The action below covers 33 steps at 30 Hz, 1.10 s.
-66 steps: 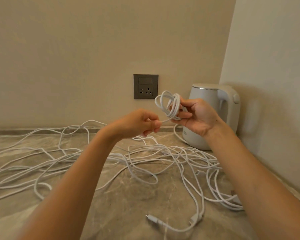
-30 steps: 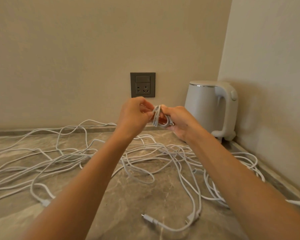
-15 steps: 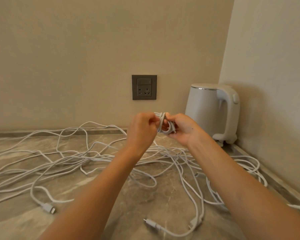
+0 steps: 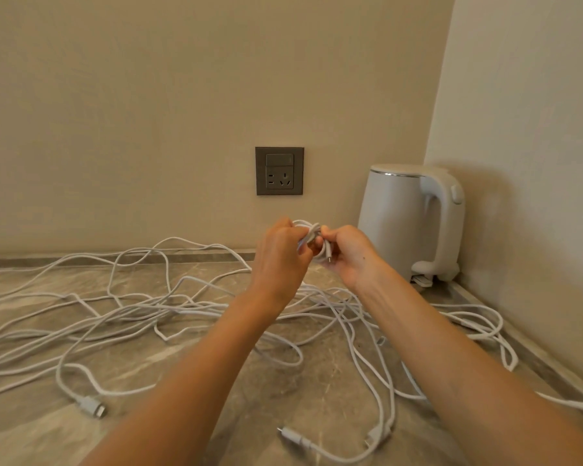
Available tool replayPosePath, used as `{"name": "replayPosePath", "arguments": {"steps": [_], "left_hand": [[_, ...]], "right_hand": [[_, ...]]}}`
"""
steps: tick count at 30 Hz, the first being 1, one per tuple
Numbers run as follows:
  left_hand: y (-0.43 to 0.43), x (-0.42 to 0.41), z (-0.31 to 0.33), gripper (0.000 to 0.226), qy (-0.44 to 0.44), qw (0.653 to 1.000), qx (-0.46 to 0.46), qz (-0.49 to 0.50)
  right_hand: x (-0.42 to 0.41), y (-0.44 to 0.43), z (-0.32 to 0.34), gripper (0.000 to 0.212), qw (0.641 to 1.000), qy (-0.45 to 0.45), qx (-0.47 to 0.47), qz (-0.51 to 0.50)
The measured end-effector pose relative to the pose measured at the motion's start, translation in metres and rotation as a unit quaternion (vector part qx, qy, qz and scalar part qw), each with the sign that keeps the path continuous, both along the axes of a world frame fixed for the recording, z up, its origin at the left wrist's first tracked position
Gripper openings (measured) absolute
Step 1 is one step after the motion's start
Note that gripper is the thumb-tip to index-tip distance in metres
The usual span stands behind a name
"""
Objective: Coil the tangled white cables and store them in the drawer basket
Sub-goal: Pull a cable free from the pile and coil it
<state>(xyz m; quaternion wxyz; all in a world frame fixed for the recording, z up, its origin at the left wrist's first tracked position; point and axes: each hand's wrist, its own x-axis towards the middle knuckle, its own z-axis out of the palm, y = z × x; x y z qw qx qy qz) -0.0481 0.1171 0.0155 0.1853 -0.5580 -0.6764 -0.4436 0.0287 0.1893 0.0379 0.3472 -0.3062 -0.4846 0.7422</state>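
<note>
Evidently early, our left hand (image 4: 280,253) and right hand (image 4: 349,255) both pinch one small coiled bundle of white cable (image 4: 308,234) above the grey marbled bench (image 4: 142,395), where the other white cables (image 4: 169,309) lie tangled, uncoiled.

The left forearm (image 4: 196,375) and right forearm (image 4: 451,358) are bare along their whole visible length. The left hand (image 4: 280,253) and right hand (image 4: 350,255) are bare too. A small dark mole (image 4: 365,256) marks the right hand's back.

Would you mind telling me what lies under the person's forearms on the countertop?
Tangled white cables sprawl across the marbled countertop, with loose plugs near the front; the forearms hide parts of it.
</note>
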Motion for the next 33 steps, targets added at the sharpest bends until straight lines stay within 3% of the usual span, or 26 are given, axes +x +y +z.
{"name": "replayPosePath", "arguments": {"steps": [6, 9, 14, 22, 29, 33], "left_hand": [[-0.003, -0.009, -0.002, 0.019, 0.056, 0.998, 0.011, -0.008], [-0.006, -0.012, -0.003, 0.019, 0.029, 0.998, 0.049, -0.017], [-0.006, -0.008, 0.002, 0.016, -0.024, 0.998, 0.065, 0.012], [-0.010, -0.008, -0.001, 0.017, 0.057, 0.997, 0.026, 0.045], [-0.010, -0.017, -0.008, 0.024, 0.019, 0.999, -0.019, 0.042], [-0.008, -0.018, -0.006, 0.021, 0.012, 1.000, -0.014, 0.010]], "right_hand": [[-0.004, -0.001, -0.004, 0.026, 0.990, -0.064, 0.126, -0.020], [-0.007, -0.003, -0.007, 0.031, 0.983, -0.067, 0.173, -0.009], [-0.008, -0.004, -0.009, 0.031, 0.995, 0.000, 0.097, 0.009], [-0.008, -0.005, -0.014, 0.026, 0.996, 0.017, 0.074, 0.045], [-0.014, -0.007, -0.023, 0.029, 0.990, -0.033, 0.126, 0.060], [-0.014, -0.005, -0.022, 0.028, 0.992, 0.019, 0.095, 0.079]]}}
